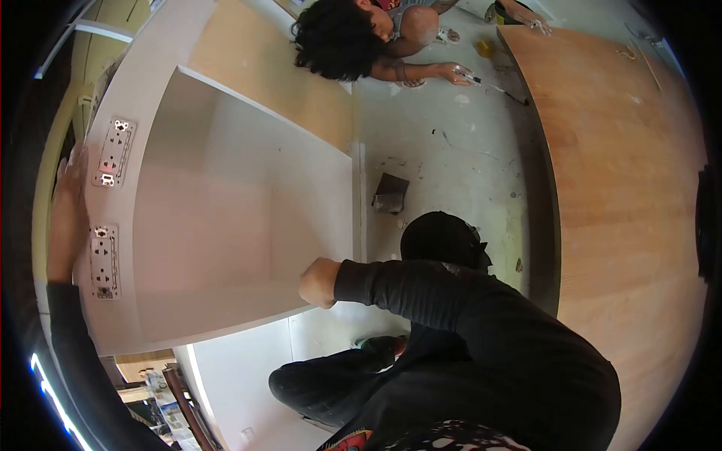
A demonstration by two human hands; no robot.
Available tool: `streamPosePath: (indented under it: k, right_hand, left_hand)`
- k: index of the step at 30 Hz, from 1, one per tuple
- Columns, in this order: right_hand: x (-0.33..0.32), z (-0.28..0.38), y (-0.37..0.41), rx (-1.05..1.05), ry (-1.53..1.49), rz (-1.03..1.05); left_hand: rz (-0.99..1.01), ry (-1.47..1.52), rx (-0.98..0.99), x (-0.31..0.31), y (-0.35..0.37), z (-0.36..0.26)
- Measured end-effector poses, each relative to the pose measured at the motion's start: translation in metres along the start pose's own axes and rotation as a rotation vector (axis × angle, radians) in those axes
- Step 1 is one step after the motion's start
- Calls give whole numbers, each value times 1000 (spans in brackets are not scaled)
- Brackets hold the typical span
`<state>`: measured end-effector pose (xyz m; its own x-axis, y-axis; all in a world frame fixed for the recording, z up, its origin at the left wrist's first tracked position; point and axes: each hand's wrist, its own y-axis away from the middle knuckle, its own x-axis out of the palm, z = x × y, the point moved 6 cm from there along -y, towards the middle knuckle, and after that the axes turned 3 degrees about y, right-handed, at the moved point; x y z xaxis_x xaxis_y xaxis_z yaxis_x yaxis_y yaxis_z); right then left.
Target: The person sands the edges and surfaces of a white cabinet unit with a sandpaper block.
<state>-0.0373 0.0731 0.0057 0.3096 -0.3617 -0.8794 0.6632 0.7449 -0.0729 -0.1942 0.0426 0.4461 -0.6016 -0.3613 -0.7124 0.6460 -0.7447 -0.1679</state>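
My left hand lies along the outer edge of a white cabinet face, beside two outlet plates. Its fingers look stretched out, partly hidden by that edge. In front of the cabinet's pale inner panel, near its lower right corner, my right hand is closed with the knuckles outward. Whatever it may hold is hidden. Both my sleeves are black. A black rounded shape, perhaps my knee, rises past my right forearm.
Another person crouches at the far side, a thin tool in one hand. A large wooden panel stands along the right. On the stained floor lies a dark folded piece. A yellow item sits near that person.
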Motion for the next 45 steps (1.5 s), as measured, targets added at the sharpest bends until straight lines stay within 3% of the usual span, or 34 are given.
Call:
streamPosePath:
  k: [1,2,5,6,9,13,15,18,22,24,27,30,31,33,36,41,45]
  right_hand:
    - [2,-1,-2,3,-4,-9]
    - [4,-2,-4,15,-4,-2]
    - [3,1,-2,6,-1,42]
    - [3,2,0,-8,4,78]
    - [13,2,-3,2,16,29]
    - [-1,3,8,5,-6,79]
    - [-3,3,9,18,4,103]
    - [8,-1,1,12,4,71]
    - [7,0,0,31,16,133]
    - [10,0,-3,16,23,92]
    - [14,-1,-8,7,36,50]
    - [11,-3,1,-50,18,-29]
    - [10,-2,4,-85,23,-81]
    - [-7,2,14,-42,-13,72]
    - [-10,5,17,44,-12,133]
    - [-28,20,19,51,29,201]
    - [-33,11,19,67,-3,152]
  left_hand:
    - [46,-209,48,0,5,0]
    - [41,-19,79,-11,11,-14]
    - [213,-101,-13,-18,27,-46]
    - [201,-232,73,-20,31,-46]
    - [114,-200,189,-25,39,-40]
    - [21,110,-5,-16,45,-21]
    - [-52,-438,-60,-21,51,-21]
    - [104,-546,-4,-18,62,-31]
    - [-59,-489,72,-28,66,-41]
    - [-189,-350,-25,-38,62,-38]
    - [-68,-410,90,-19,64,-3]
    - [58,-540,127,-49,72,-50]
    - [149,-502,55,-58,74,-63]
    - [150,-468,38,-58,83,-56]
    - [73,-556,96,-55,77,-45]
    - [123,-712,2,-64,33,-52]
    - [-51,-417,160,-49,21,-26]
